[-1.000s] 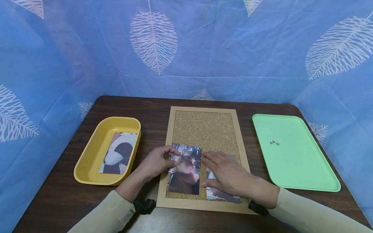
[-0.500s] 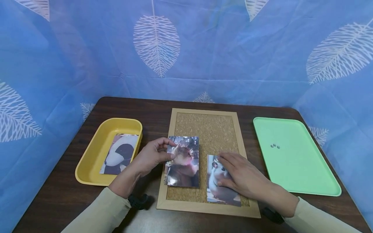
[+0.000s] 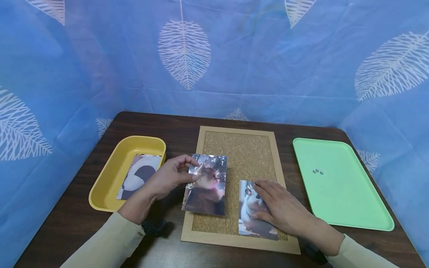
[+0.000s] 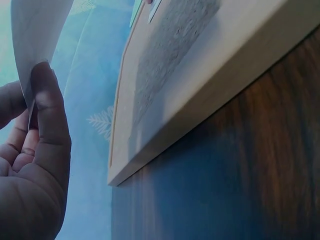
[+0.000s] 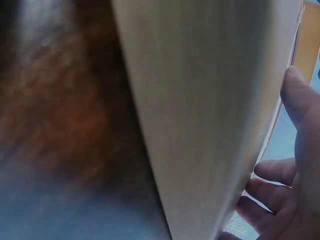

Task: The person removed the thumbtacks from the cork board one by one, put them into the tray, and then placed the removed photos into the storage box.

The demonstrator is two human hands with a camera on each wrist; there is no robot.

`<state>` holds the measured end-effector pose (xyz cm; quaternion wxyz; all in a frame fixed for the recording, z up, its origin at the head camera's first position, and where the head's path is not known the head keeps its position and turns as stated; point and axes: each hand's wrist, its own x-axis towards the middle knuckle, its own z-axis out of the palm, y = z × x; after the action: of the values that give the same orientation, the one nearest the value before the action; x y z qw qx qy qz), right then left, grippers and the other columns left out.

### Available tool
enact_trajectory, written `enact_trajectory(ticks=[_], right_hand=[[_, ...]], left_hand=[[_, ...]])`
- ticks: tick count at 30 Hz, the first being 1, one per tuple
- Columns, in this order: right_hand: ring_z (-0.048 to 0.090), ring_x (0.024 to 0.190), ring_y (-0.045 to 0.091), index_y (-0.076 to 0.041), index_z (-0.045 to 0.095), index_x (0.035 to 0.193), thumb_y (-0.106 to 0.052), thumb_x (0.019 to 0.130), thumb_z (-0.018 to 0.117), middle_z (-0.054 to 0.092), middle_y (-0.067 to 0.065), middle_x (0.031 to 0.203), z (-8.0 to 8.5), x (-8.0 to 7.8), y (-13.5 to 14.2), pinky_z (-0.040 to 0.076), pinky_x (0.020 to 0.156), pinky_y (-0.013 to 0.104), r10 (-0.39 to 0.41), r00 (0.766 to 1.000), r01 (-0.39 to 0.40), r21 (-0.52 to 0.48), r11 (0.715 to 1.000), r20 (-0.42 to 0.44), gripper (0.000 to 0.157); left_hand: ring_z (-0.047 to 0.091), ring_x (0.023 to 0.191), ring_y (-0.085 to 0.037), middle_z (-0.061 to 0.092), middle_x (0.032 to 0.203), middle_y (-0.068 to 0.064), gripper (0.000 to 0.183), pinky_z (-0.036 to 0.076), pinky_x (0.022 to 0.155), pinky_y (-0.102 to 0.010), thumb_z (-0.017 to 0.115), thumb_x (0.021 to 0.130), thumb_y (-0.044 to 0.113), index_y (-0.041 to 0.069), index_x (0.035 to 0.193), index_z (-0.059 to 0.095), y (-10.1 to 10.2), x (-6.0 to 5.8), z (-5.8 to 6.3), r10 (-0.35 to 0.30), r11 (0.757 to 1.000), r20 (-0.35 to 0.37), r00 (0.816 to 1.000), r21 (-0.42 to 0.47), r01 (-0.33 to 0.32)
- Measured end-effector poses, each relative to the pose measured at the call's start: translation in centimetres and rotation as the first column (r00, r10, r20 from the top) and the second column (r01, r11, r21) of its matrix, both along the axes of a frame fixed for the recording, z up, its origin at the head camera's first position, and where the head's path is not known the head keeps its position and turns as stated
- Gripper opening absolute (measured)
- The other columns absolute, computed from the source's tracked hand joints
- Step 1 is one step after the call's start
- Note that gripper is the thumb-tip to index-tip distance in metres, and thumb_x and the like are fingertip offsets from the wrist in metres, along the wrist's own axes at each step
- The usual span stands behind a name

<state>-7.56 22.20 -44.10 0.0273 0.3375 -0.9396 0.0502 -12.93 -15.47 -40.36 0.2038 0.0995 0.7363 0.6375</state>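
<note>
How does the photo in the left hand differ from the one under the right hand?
The left photo is pinched by the left hand, lifted off the board; the right photo lies on the board, the right hand resting on it. The left photo is darker with a pink patch; the right photo shows a pale, mouse-like animal. Both are rectangular prints.
</note>
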Motion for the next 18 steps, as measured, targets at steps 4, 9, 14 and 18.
enact_trajectory(ticks=[4, 9, 14, 18], right_hand=[[0.053, 0.143, 0.036, 0.001, 0.054, 0.151, -0.066, 0.098, 0.062, 0.056, 0.018, 0.153, -0.1, 0.0, 0.0, 0.044, 0.117, 0.056, 0.009, 1.000, -0.009, -0.010, 1.000, -0.007, 0.086], [0.053, 0.143, 0.036, 0.001, 0.055, 0.150, -0.064, 0.098, 0.064, 0.056, 0.018, 0.153, -0.2, 0.0, 0.1, 0.043, 0.118, 0.056, 0.015, 1.000, -0.015, -0.019, 1.000, -0.012, 0.084], [0.052, 0.143, 0.036, 0.001, 0.055, 0.151, -0.063, 0.099, 0.064, 0.055, 0.017, 0.154, -0.3, 0.1, 0.1, 0.043, 0.117, 0.057, 0.007, 1.000, -0.007, -0.026, 1.000, 0.000, 0.083], [0.051, 0.144, 0.037, 0.001, 0.054, 0.151, -0.062, 0.099, 0.065, 0.054, 0.018, 0.155, -0.4, 0.1, 0.1, 0.043, 0.117, 0.057, 0.002, 1.000, -0.002, -0.036, 0.999, 0.005, 0.083]], left_hand=[[0.065, 0.095, -0.021, 0.060, 0.120, -0.015, 0.034, 0.058, 0.083, -0.034, 0.073, 0.098, 0.004, 0.002, 0.129, 0.060, -0.8, 0.1, 0.6, -0.003, 1.000, -0.006, 1.000, -0.017, 0.003], [0.063, 0.093, -0.023, 0.060, 0.113, -0.012, 0.036, 0.057, 0.084, -0.036, 0.076, 0.098, 0.010, 0.005, 0.130, 0.060, -2.4, -0.1, 1.2, 0.010, 0.997, -0.014, 1.000, -0.080, -0.011], [0.057, 0.087, -0.025, 0.056, 0.113, -0.016, 0.038, 0.055, 0.080, -0.041, 0.076, 0.098, 0.014, 0.008, 0.131, 0.061, -4.7, 0.1, 2.4, 0.035, 0.987, -0.046, 0.998, -0.157, -0.042], [0.063, 0.088, -0.022, 0.053, 0.133, -0.025, 0.040, 0.059, 0.080, -0.037, 0.075, 0.099, 0.013, 0.005, 0.134, 0.059, -7.0, 0.2, 3.6, 0.060, 0.981, -0.062, 0.996, -0.181, -0.070]])
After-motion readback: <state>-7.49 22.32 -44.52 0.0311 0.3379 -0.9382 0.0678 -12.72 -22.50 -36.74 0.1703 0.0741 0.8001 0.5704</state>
